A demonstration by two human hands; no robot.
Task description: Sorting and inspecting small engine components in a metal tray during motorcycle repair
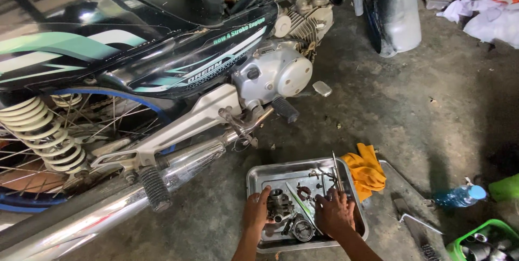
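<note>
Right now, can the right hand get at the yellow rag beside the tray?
Probably yes. The right hand rests inside the metal tray, near its right side, and the yellow rag lies just past that rim on the floor, uncovered, with nothing between them but the low tray edge.

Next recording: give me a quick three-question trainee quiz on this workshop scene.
1. True or false: both hands are inside the metal tray.
2. Which hand is on the carburettor? A) left hand B) right hand
3. What lies just right of the tray, against its upper corner?

Key: 1. True. 2. A; the right hand rests among small parts beside it. 3. The orange cloth.
</note>
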